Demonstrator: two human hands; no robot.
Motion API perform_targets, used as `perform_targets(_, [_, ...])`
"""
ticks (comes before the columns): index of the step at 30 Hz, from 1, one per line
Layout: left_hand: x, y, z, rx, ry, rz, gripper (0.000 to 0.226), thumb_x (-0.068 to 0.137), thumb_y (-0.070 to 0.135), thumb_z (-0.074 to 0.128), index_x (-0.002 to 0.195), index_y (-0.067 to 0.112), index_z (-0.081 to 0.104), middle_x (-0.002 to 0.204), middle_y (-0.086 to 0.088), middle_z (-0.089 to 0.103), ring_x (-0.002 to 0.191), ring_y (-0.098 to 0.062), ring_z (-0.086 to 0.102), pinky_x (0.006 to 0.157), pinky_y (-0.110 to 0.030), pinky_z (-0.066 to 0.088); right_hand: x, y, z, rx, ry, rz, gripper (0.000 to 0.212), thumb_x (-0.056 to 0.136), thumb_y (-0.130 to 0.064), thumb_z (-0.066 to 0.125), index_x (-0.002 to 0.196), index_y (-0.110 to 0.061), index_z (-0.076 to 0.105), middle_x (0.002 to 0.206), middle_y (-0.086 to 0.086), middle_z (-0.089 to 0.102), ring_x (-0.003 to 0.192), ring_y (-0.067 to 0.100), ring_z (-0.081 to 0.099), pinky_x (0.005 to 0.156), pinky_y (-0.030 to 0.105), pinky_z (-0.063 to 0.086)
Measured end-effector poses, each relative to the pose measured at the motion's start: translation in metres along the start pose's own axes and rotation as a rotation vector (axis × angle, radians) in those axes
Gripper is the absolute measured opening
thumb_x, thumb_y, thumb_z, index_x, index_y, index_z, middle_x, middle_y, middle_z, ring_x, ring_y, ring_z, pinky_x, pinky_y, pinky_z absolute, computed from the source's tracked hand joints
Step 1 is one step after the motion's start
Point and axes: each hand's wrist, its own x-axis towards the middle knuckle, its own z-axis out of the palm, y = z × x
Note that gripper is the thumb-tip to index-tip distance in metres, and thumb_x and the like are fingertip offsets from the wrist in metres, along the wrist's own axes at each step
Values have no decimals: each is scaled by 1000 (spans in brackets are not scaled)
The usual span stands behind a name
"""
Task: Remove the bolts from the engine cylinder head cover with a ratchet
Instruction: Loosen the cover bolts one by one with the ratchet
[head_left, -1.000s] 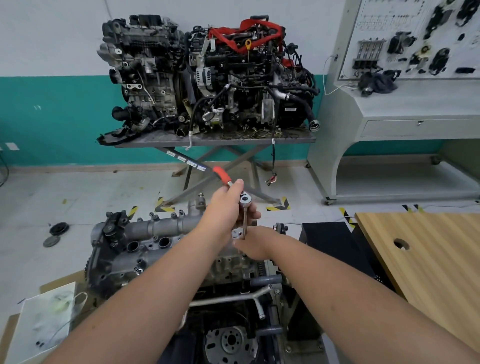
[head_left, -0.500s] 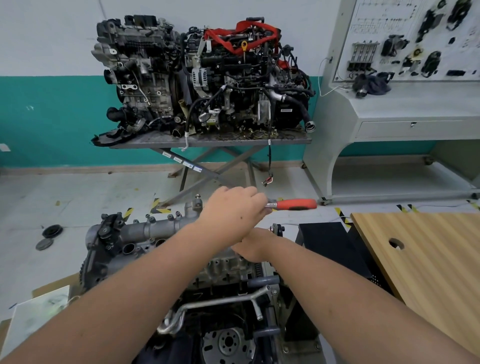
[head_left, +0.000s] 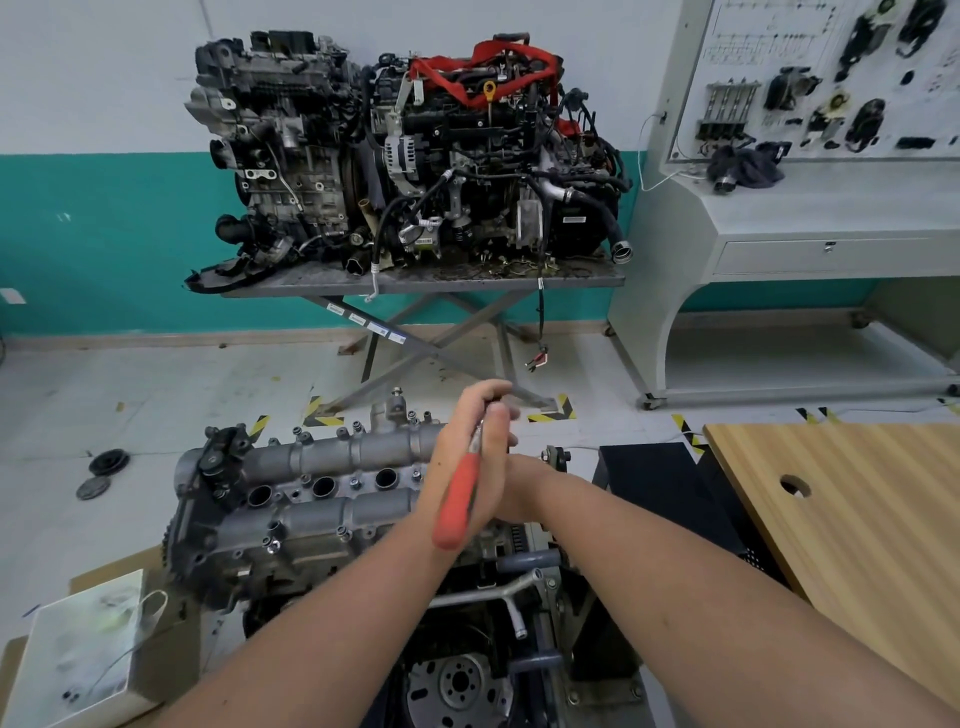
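The grey cylinder head cover (head_left: 322, 506) tops the engine in front of me, with several small bolts along its edges. My left hand (head_left: 470, 447) grips the head end of a ratchet (head_left: 460, 506) at the cover's right end; its orange handle points down toward me. My right hand (head_left: 524, 480) sits just behind and below the left one, mostly hidden, at the ratchet's extension. What its fingers hold cannot be seen.
A wooden table (head_left: 852, 519) with a round hole stands at my right, a black box (head_left: 660, 483) beside it. A white bag (head_left: 78, 654) lies lower left. Two engines sit on a scissor stand (head_left: 426, 280) ahead. A grey training console (head_left: 810, 208) stands at the right.
The ratchet handle has swung round: from pointing away to the upper left, then to the right, and now down toward me. Both hands stayed at the cover's right end.
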Motion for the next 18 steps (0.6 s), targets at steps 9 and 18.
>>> perform_targets(9, [28,5,-5,-530,109,-623,29,103,42,44,102,16,59,67,-6,69,61,-22,67,68,-40,50,18,-5,4,-103,-233,-146,28,104,-24,29,90,-12,50,92,3,46,77,14,38,77,30,31])
perform_targets(18, [57,33,-32,11,-504,-654,25,102,26,41,112,11,57,60,-4,65,71,-25,74,61,-29,53,1,-5,-5,-113,-187,-127,43,106,-37,32,139,-15,49,152,12,40,138,31,39,105,36,33])
